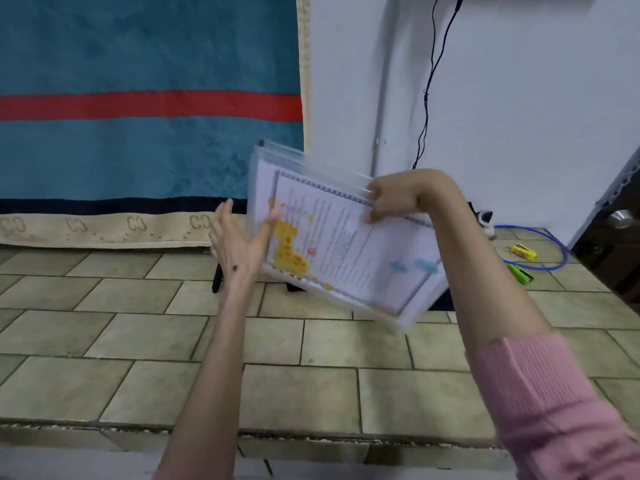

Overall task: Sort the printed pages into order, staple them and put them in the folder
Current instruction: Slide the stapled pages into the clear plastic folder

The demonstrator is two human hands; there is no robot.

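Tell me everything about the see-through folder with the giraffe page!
The folder looks like clear, thin plastic, blurred by motion. Through it shows a printed page with a yellow giraffe, coloured spots, lines of text and a patterned border. It is held tilted in the air above the tiled floor. The right hand pinches its top edge; the left hand touches its left side with straight fingers.

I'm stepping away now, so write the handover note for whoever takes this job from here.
Right hand: pinches the top edge of the clear folder, held in the air.
Left hand: open, fingers against the folder's left edge.
Printed pages, giraffe sheet in front, already lie inside the folder; staples can't be seen.
Green stapler and a yellow item lie on the tiled floor to the right.
Left: check page order, set the folder down.
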